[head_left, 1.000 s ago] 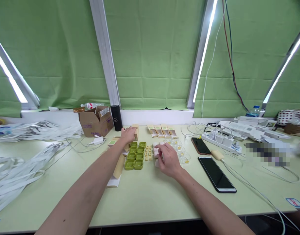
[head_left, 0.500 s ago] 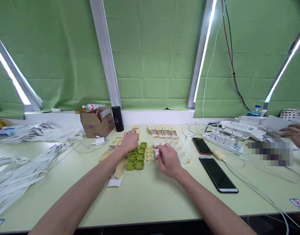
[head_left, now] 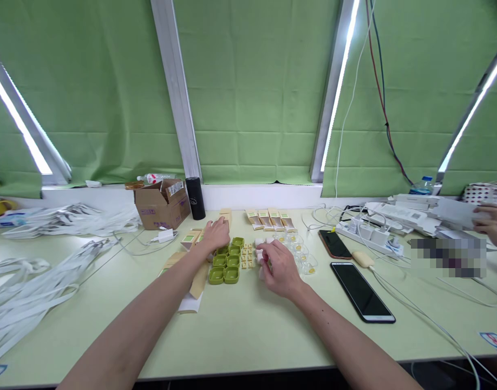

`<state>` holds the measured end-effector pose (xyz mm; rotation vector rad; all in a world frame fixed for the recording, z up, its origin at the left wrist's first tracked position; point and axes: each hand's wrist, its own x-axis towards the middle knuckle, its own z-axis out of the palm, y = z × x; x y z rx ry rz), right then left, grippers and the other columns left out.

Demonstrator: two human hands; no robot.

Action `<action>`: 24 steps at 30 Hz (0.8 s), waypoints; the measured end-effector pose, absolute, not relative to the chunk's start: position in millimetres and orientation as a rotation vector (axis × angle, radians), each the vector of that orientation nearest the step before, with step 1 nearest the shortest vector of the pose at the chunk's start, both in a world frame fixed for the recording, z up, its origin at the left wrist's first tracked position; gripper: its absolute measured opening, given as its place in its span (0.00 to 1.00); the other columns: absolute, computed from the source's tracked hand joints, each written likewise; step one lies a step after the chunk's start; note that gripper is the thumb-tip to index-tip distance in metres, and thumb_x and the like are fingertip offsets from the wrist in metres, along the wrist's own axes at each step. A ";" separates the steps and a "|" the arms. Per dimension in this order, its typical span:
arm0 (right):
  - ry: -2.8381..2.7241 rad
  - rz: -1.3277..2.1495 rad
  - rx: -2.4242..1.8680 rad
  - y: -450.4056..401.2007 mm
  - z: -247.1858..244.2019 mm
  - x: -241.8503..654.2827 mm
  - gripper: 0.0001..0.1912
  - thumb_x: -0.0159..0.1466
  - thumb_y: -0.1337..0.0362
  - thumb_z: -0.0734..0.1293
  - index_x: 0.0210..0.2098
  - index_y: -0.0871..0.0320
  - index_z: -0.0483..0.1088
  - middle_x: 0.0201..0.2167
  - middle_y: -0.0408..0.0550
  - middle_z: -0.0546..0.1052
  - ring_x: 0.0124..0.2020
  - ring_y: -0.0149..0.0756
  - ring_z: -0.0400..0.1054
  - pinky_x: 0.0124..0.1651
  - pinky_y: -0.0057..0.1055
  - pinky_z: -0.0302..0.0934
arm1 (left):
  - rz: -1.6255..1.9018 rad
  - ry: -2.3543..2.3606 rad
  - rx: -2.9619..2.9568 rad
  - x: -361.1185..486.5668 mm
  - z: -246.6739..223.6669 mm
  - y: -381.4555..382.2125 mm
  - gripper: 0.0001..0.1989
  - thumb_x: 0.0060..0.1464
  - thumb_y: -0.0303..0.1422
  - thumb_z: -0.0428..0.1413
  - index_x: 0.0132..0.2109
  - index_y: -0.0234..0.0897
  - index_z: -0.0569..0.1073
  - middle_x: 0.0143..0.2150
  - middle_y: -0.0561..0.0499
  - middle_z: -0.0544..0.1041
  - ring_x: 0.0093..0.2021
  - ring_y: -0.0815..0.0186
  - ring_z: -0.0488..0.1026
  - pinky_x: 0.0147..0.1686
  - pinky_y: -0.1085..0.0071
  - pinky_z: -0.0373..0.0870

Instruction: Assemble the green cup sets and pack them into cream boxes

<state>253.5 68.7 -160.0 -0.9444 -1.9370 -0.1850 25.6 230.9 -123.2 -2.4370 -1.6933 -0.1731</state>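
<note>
My left hand reaches over the kraft paper boxes, its fingertips beside a box behind the green trays; whether it grips that box is unclear. Square green trays stand in two columns in the middle. Right of them lie small yellow pieces in rows. My right hand has curled fingers over small white pieces; what its fingertips hold, if anything, is too small to tell. Clear round cups with yellow bits lie just beyond it. Opened kraft boxes stand in a row at the back.
Two phones and a power strip with cables are on the right. A cardboard box, a black bottle and white straps are on the left. Another person's hand holds white paper at the far right.
Both my hands stay almost in place. At the far right, the other person's hand and the white paper have shifted slightly.
</note>
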 end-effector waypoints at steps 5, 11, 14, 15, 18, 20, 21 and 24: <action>-1.938 -0.186 -0.948 69.7 -161.0 253.5 0.19 0.62 0.76 0.64 0.52 0.58 0.68 0.31 0.48 0.73 0.37 0.45 0.65 0.38 0.39 0.59 | -0.192 -1.733 -2.436 27.2 -124.7 240.5 0.18 0.57 0.27 0.52 0.53 0.33 0.76 0.61 0.34 0.73 0.57 0.49 0.74 0.64 0.50 0.57; -1.935 -0.187 -0.951 69.1 -160.2 252.5 0.19 0.62 0.76 0.64 0.51 0.58 0.68 0.32 0.48 0.74 0.37 0.45 0.65 0.38 0.39 0.59 | -0.238 -1.756 -2.433 27.6 -127.4 241.8 0.17 0.57 0.27 0.52 0.53 0.34 0.75 0.64 0.34 0.71 0.58 0.49 0.75 0.66 0.48 0.55; -1.933 -0.191 -0.963 69.1 -160.0 253.4 0.18 0.62 0.76 0.64 0.51 0.58 0.68 0.32 0.48 0.74 0.37 0.44 0.65 0.38 0.39 0.59 | -0.283 -1.754 -2.446 28.2 -124.7 236.0 0.15 0.57 0.27 0.53 0.50 0.33 0.76 0.65 0.32 0.70 0.56 0.49 0.76 0.65 0.46 0.57; -1.933 -0.192 -0.969 69.3 -160.1 253.9 0.18 0.62 0.76 0.64 0.51 0.58 0.68 0.32 0.48 0.74 0.37 0.44 0.65 0.38 0.39 0.59 | -0.307 -1.750 -2.450 28.1 -122.7 233.1 0.14 0.57 0.27 0.53 0.49 0.33 0.76 0.66 0.32 0.70 0.55 0.49 0.77 0.64 0.46 0.58; -1.935 -0.190 -0.968 69.9 -160.4 255.4 0.18 0.62 0.75 0.64 0.50 0.58 0.69 0.32 0.48 0.74 0.37 0.44 0.65 0.38 0.39 0.59 | -0.412 -1.727 -2.451 26.3 -114.0 220.3 0.13 0.59 0.27 0.51 0.46 0.35 0.78 0.66 0.34 0.71 0.54 0.49 0.77 0.62 0.47 0.61; -1.940 -0.189 -0.958 69.9 -160.4 255.5 0.17 0.62 0.75 0.64 0.49 0.58 0.69 0.33 0.49 0.75 0.38 0.44 0.65 0.38 0.39 0.59 | -0.503 -1.714 -2.445 24.3 -108.0 206.8 0.17 0.62 0.27 0.48 0.51 0.37 0.78 0.64 0.37 0.75 0.58 0.48 0.76 0.61 0.48 0.62; -1.946 -0.192 -0.953 69.9 -160.4 255.3 0.16 0.62 0.76 0.64 0.48 0.58 0.70 0.34 0.49 0.76 0.38 0.44 0.65 0.39 0.39 0.59 | -0.551 -1.708 -2.442 23.3 -105.8 198.1 0.18 0.64 0.28 0.47 0.54 0.38 0.78 0.62 0.39 0.77 0.60 0.49 0.75 0.61 0.49 0.63; -1.966 -0.212 -0.942 69.3 -160.3 253.3 0.13 0.62 0.76 0.63 0.43 0.57 0.70 0.34 0.50 0.76 0.38 0.44 0.64 0.39 0.39 0.58 | -0.663 -1.668 -2.454 20.7 -104.8 165.0 0.19 0.67 0.31 0.46 0.57 0.41 0.77 0.56 0.44 0.82 0.57 0.54 0.76 0.60 0.54 0.66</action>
